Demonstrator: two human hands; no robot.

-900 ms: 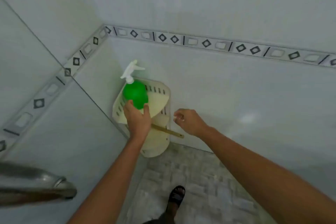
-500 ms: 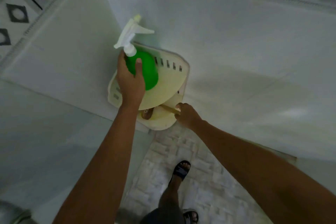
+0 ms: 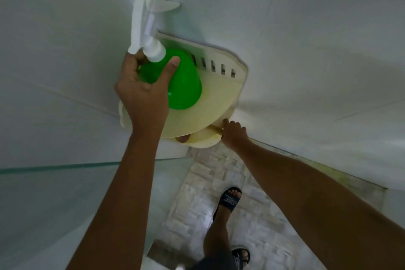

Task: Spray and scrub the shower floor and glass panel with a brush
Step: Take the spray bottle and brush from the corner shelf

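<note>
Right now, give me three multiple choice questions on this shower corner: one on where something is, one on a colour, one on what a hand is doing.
1. Where does the spray bottle sit?
A. On the shower floor
B. On the top tier of the corner shelf
C. Hung on the glass panel

2. What colour is the bottle's body?
A. Green
B. Blue
C. Red

3. What is the left hand doing?
A. Hanging free
B. Flat on the wall
C. Wrapped around the bottle

Answers:
1 B, its base is at the upper shelf tier.
2 A, bright green under a white trigger head.
3 C, thumb and fingers close on the bottle's shoulder, while the right hand reaches the wooden handle on the lower tier.
</note>
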